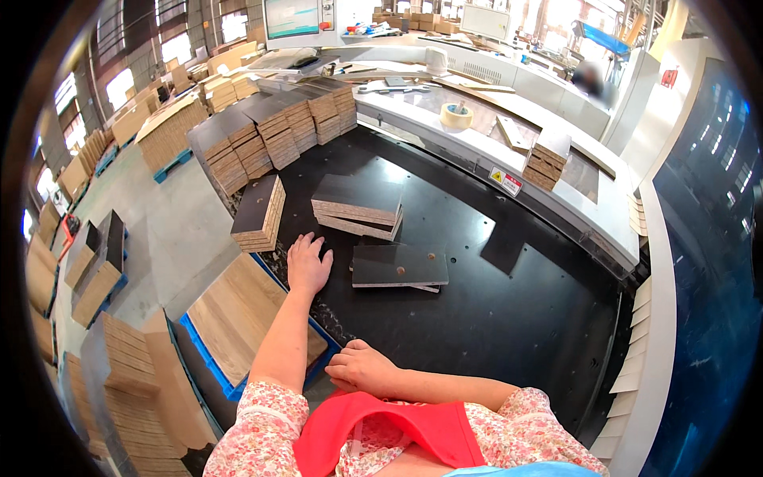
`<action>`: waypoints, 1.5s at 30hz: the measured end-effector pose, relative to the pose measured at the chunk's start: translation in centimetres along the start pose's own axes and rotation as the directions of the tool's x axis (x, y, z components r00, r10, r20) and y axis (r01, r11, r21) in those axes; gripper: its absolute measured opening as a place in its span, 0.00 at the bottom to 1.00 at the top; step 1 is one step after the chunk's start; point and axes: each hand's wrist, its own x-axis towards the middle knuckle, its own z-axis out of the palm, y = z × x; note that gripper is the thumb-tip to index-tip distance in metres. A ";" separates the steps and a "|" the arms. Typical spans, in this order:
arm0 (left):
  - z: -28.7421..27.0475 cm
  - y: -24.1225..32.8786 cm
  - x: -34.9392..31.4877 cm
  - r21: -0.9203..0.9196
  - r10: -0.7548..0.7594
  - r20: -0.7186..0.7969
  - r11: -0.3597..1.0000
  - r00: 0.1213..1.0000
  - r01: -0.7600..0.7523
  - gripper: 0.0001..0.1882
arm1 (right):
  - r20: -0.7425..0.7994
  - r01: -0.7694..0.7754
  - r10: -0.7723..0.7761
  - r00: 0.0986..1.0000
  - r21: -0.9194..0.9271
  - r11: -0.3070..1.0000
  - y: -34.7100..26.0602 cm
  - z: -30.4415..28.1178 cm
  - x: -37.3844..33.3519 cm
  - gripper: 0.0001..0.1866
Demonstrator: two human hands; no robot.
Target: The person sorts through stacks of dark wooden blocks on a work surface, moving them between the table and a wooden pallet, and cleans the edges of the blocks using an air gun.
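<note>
Clothing, lower edge: light blue cloth [528, 471], red cloth [316, 442] and flowered sleeves [258, 425] on the person at work.
Right hand [362, 367]: by the near table edge, fingers loosely curled; the palm is hidden, so I cannot tell whether anything is grasped.
Left hand [308, 264]: laid on the left margin of the black table [509, 342], fingers extended and slightly parted, grasping nothing.
Near panels [389, 264]: lying flat on the table, right of the left hand and apart from it; dark, glossy top, two tan marks, a lower piece peeping out askew.
Middle stack [358, 193]: just beyond the fingertips; dark tops, tan edges, upper panel skewed over those below.
Corner stack [258, 208]: at the table's left edge, squarely piled.
Rear stacks [274, 111]: a row along the far left edge.
Handling, judged: stiff, dense board, moderately heavy when stacked; faces probably slick, corners liable to chip.
Hold, judged: opposite long edges, fingers under the overhang; a skewed stack wants squaring before lifting, lest its panels slide.
</note>
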 end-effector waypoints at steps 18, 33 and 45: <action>0.2 -0.1 0.2 -0.066 -0.028 -0.044 0.997 0.999 0.025 0.18 | -0.023 -0.005 0.004 1.000 -0.028 1.000 -0.1 -0.3 0.0 0.06; 0.1 0.1 0.1 -0.062 0.031 -0.126 0.997 0.992 -0.039 0.17 | 0.078 -0.027 0.028 0.997 -0.012 1.000 -0.4 -1.2 0.3 0.07; 0.4 -0.4 -0.1 -0.083 0.004 -0.134 0.996 0.991 -0.015 0.16 | 0.112 -0.030 0.030 0.993 -0.004 1.000 -0.4 -1.3 0.4 0.08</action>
